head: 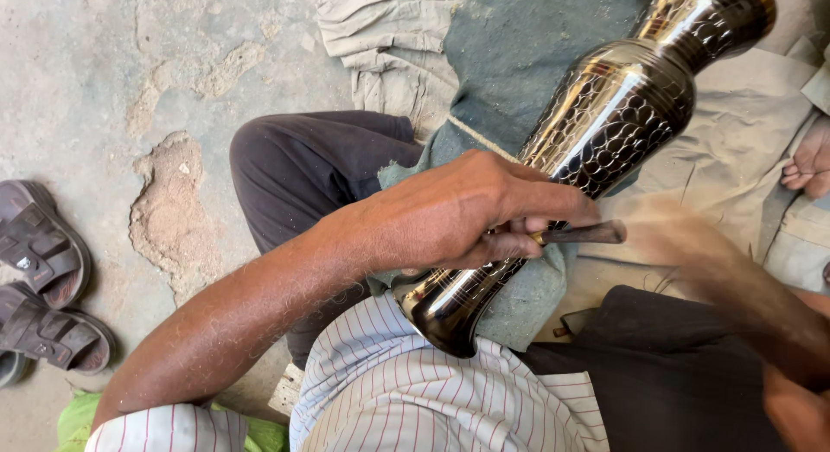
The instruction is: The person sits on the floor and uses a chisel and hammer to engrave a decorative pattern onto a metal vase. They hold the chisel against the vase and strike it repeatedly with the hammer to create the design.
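A tall shiny metal vase with an engraved scale pattern lies tilted across my lap, its base against my striped shirt and its neck pointing up right. My left hand rests on the vase's lower body and grips a small dark chisel held against the metal. My right hand is a motion blur just right of the chisel's end; what it holds cannot be made out.
A teal cloth pads the vase over my dark trousers. Beige fabric covers the ground at right, with another person's toes at the edge. Sandals lie on the cracked concrete floor at left.
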